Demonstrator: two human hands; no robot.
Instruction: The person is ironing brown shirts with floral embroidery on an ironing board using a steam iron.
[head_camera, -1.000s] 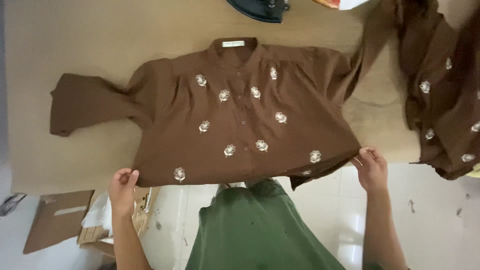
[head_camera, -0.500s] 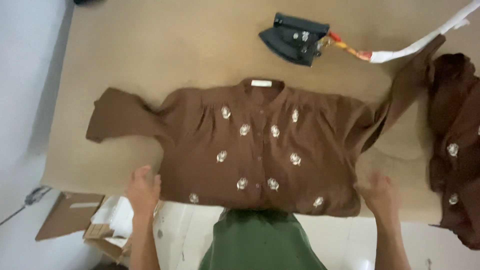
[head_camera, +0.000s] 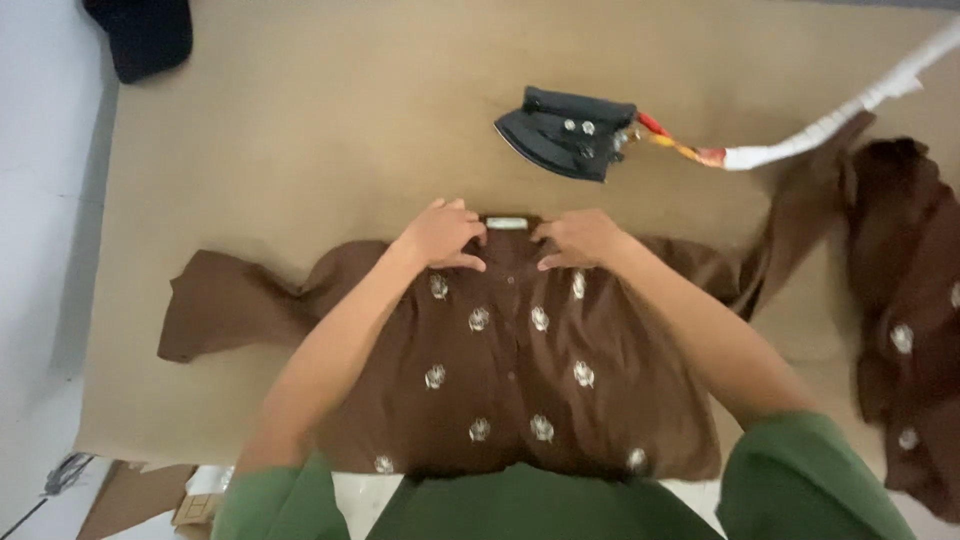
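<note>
A brown shirt (head_camera: 510, 380) with small white flower embroidery lies flat, front up, on a tan padded table (head_camera: 300, 130). My left hand (head_camera: 440, 235) presses on the collar area left of the white neck label. Just right of that label, my right hand (head_camera: 578, 238) rests on the collar, fingers curled onto the cloth. One sleeve (head_camera: 225, 305) is spread out to the left; the other runs up to the right.
A black iron (head_camera: 567, 130) lies on the table just beyond the collar, its wrapped cord (head_camera: 830, 125) trailing to the upper right. A second brown embroidered garment (head_camera: 905, 320) lies heaped at the right. A dark cloth (head_camera: 140, 35) sits at the far left corner. Cardboard lies on the floor below.
Both hands have left the shirt's bottom hem and moved up to the collar. The view has shifted so the iron and more of the table's far side show.
</note>
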